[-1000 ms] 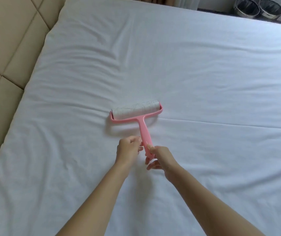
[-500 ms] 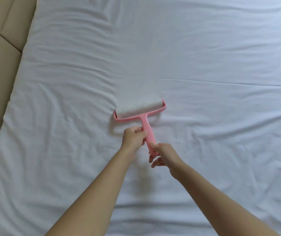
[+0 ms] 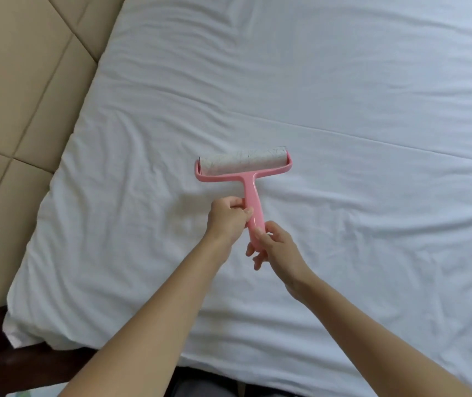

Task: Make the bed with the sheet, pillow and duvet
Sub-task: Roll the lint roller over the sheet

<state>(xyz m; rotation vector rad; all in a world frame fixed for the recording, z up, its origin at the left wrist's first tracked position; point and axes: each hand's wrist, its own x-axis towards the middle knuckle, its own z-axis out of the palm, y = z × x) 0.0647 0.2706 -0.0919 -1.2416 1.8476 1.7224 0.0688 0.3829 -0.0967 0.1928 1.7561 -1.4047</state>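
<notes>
While both hands hold the pink sticky roller (image 3: 243, 167), the job right now looks like cleaning the white sheet (image 3: 358, 104), which lies spread over the bed (image 3: 17, 330). The left hand (image 3: 227, 220) has its fingers curled round the upper part of the handle (image 3: 251, 200). The right hand (image 3: 276, 249) pinches the bottom end of the handle between thumb and fingers, with the other fingers loose under it. The roll of sticky paper rests on the sheet, about in the middle of what we can see, and thin hairs already show on it.

To do this well, I think the roll should lie flat so its whole width touches the cloth. Push and pull in long straight lines, one line next to the other, so no strip gets missed. Press softly. A hard push may drag the sheet into more folds, and it has many small wrinkles on the side near the tan headboard (image 3: 20, 90). If the paper gets too full of hair, it will stop picking things up and may need a fresh layer. No pillow or duvet shows here, so I judge the task is at an early part.
</notes>
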